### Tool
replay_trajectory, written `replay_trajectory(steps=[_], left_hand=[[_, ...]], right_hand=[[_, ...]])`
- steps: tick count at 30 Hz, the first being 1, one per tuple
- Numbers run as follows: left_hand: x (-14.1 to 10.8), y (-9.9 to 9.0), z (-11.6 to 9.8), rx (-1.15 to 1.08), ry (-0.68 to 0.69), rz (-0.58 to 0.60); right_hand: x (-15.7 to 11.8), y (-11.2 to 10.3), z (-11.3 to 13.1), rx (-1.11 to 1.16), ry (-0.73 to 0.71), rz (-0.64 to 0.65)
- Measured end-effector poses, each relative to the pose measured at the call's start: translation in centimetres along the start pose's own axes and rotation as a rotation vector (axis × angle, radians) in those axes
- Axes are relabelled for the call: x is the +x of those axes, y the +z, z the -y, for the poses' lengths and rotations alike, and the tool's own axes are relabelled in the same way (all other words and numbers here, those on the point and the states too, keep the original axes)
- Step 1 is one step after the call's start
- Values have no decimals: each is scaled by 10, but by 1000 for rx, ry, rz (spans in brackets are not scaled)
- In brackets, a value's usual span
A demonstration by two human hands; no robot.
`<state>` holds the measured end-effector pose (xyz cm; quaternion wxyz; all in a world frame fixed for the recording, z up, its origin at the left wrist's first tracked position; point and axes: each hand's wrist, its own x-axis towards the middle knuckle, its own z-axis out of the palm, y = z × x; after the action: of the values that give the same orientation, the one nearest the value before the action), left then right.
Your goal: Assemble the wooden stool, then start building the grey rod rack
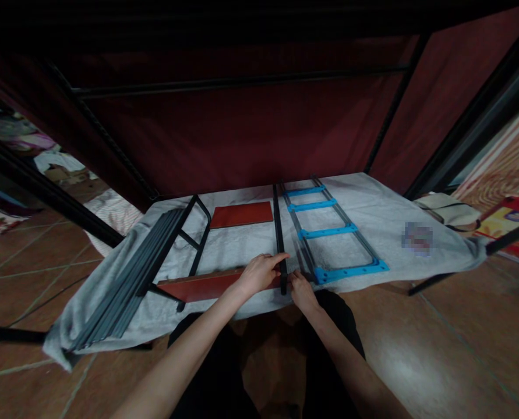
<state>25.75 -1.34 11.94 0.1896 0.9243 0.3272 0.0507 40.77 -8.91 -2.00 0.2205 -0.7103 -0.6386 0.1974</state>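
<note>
A black metal bar stands across the grey cloth, near the end of a long red-brown board. My left hand is closed around the board's right end beside the bar, its thumb reaching over the bar. On the bar's other side, my right hand has its fingers bent together near the bar's lower end; what they hold is too small to make out. The board's left end meets a black metal frame. Farther back lies a smaller red-brown board.
Grey tubes lie in a bundle at the left of the cloth. A rack with blue crosspieces lies right of the bar. A dark red panel rises behind. A red and yellow package is at the far right.
</note>
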Motion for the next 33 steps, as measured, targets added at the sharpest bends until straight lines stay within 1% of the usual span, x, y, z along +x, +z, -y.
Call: replay_trajectory(steps=[5, 8, 13, 16, 20, 23, 30, 33], left_hand=[[4, -4, 3, -34, 85, 12], [4, -4, 1, -29, 105, 1], [1, -1, -7, 85, 66, -34], [-1, 2, -11, 170, 34, -39], [-2, 4, -14, 207, 13, -77], [-4, 7, -14, 217, 47, -104], [-7, 16, -9, 227, 116, -152], [-5, 19, -7, 191, 134, -148]], right_hand=[[-1, -1, 1, -19, -19, 12], [-3, 1, 3, -39, -30, 0], [-4, 7, 2, -92, -2, -22], [-4, 10, 2, -81, 27, -47], [-4, 12, 0, -68, 40, -91], [-4, 14, -5, -82, 6, -126], [-1, 12, -21, -79, -120, -89], [-1, 13, -25, -64, -93, -133]])
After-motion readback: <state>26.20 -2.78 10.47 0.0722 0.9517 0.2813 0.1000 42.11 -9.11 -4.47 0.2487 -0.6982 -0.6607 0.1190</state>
